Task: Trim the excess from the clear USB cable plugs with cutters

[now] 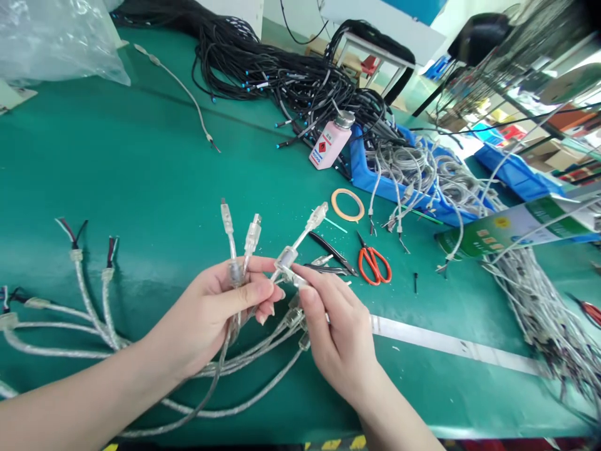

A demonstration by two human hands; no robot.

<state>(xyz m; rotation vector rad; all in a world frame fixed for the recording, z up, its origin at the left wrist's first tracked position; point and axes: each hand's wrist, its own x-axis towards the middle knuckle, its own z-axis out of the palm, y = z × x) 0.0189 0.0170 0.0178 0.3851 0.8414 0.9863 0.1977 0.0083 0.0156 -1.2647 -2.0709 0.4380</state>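
Clear-jacketed cables with moulded plugs are held between my two hands above the green table. My left hand (225,300) is closed round a small bunch; two plugs (252,237) point up from it. Finger and thumb of my right hand (335,326) pinch another cable just below its ferrite bead (285,258), and that cable's plug (317,216) points up to the right. More cables (263,344) with beads hang beneath the hands. Their stripped wire ends (75,241) lie at the left.
Orange-handled scissors (374,263), black cutters (333,252) and a tape roll (347,205) lie beyond my right hand. Farther back are a pink bottle (330,144), black cables (282,69) and a blue bin (359,163) of clear cables. Bundled cables (539,300) lie right.
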